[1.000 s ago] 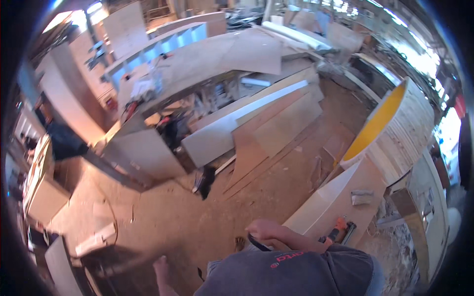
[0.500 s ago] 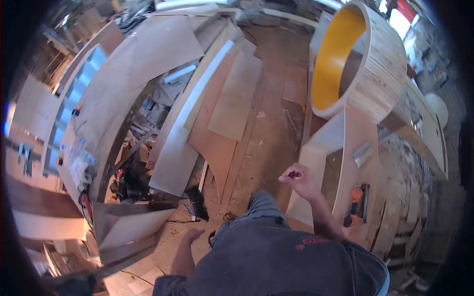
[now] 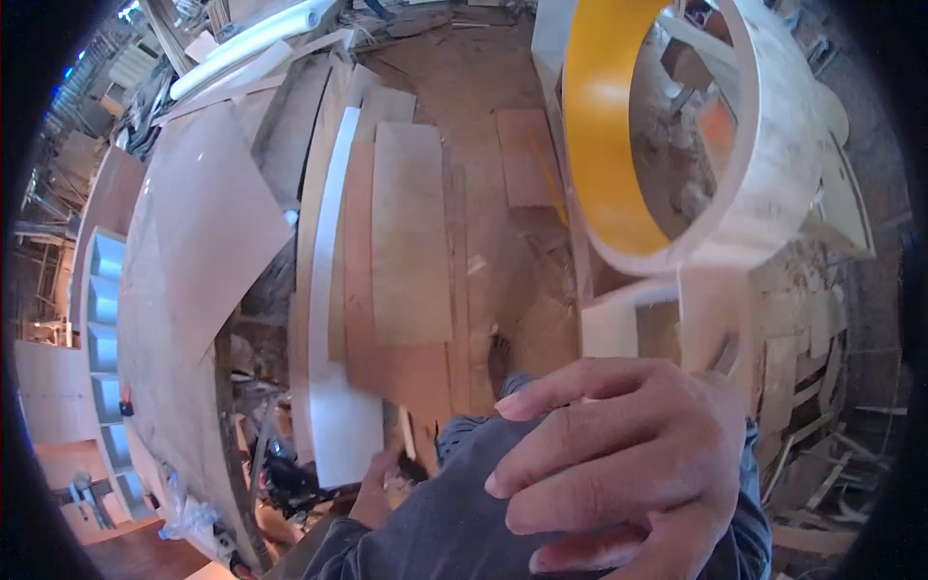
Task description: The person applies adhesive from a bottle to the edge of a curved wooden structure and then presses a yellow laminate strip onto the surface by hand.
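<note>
Head view shows right hand [image 3: 633, 454] loosely curled, hollow yellow-lined cylinder [image 3: 601, 126] beyond.

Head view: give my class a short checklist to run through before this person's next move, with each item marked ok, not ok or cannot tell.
1. Right hand in view: ok; it looms large before the camera, fingers bent.
2. Right hand empty: cannot tell; its palm is hidden.
3. Left hand fully visible: not ok; it is small and blurred, near the white board's near end in the picture.
4. Ring standing on edge: ok; its yellow inside shows.
5. Ring secured against rolling: cannot tell.
6. Floor free of boards: not ok; a brown board lies beside the ring.
</note>
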Demonstrator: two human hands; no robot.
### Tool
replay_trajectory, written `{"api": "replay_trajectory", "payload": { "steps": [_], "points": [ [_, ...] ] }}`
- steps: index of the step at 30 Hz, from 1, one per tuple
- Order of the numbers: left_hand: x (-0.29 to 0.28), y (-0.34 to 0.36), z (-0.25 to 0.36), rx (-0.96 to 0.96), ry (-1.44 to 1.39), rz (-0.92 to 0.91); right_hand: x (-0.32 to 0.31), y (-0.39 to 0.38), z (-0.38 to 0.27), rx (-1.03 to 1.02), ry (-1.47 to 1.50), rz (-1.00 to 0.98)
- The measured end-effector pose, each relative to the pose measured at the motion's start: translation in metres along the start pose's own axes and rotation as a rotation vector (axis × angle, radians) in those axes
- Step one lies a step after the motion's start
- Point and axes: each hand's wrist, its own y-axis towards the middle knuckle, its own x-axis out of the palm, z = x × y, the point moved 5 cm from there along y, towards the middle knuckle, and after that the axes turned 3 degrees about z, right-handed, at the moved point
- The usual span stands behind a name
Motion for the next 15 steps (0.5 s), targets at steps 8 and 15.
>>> {"api": "replay_trajectory", "payload": {
  "steps": [8,15],
  "points": [
    [0.026,0.044,0.185,-0.063,0.169,-0.089,-0.111,0.045,0.208,0.374,0.009,-0.149],
    [0.003,0.199,0.437,0.003,0.453,-0.162,-0.149,0.074,0.408,0.036,-0.184,0.217]
  ]
}}
